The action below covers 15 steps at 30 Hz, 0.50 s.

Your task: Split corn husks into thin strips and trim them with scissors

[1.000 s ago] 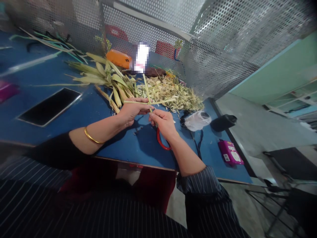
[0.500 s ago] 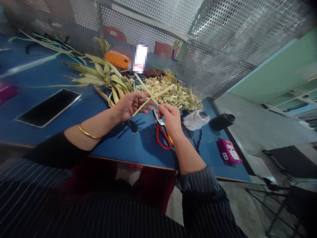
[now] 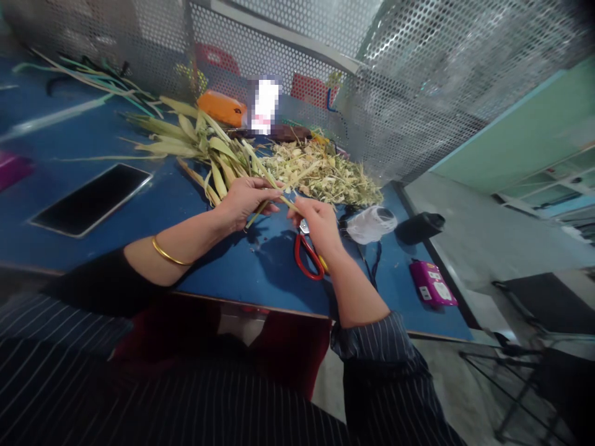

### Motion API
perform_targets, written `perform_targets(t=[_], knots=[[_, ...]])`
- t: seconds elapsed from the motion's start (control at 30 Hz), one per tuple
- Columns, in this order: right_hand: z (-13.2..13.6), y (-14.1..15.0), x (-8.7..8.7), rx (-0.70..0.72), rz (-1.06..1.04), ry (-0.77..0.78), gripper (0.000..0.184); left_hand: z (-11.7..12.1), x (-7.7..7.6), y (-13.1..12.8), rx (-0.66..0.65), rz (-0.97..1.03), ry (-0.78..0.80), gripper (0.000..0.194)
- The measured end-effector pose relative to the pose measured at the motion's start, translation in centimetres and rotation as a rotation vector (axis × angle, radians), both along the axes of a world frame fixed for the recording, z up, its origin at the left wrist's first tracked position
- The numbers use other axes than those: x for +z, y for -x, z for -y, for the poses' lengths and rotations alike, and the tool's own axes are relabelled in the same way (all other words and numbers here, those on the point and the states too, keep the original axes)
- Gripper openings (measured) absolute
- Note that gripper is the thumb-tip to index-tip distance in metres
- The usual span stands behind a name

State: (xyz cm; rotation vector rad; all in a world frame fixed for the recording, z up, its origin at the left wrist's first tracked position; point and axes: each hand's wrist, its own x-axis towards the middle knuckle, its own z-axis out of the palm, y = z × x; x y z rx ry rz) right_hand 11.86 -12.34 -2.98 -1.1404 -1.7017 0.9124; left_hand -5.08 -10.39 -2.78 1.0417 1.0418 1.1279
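Between my two hands are pale green, crossed strips of dried leaf (image 3: pixel 288 202), apparently corn husk. My left hand (image 3: pixel 244 201) pinches them near the crossing, thumb on top and fingers underneath. Close beside it, my right hand (image 3: pixel 320 224) grips the near end between thumb and fingers. Partly under my right hand, scissors (image 3: pixel 304 228) with one red and one yellow handle lie on the blue table (image 3: pixel 260 282); their blades are mostly hidden. Behind my hands are a bundle of long husks (image 3: pixel 223 155) and a heap of shredded plant scraps (image 3: pixel 334 176).
To the right sit a white thread spool (image 3: pixel 369 224), a black spool (image 3: pixel 421 228) and a purple packet (image 3: pixel 432 284). A dark phone (image 3: pixel 90 199) lies at left. An orange packet (image 3: pixel 220 106) and a perforated metal screen (image 3: pixel 297 49) stand behind. Thin strips (image 3: pixel 97 87) lie far left.
My left thumb and fingers have come together on the strips, where the fingers were more spread before. The crossed strips have tilted lower. My right hand keeps its pinch, slightly lower.
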Motion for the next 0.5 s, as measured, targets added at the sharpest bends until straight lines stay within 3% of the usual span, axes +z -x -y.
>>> perform_targets(t=[0.13, 0.3, 0.5], knots=[[-1.3, -0.6, -0.4, -0.126, -0.32, 0.212, 0.042, 0.3, 0.1, 0.2, -0.157, -0.022, 0.054, 0.025], [-1.7, -0.6, -0.7, -0.17, -0.366, 0.158, 0.028, 0.8, -0.2, -0.2, -0.261, -0.128, -0.015, 0.028], [-1.5, -0.1, -1.2, -0.192, -0.38, 0.086, 0.024, 1.2, -0.6, -0.7, -0.334, -0.163, -0.049, 0.027]])
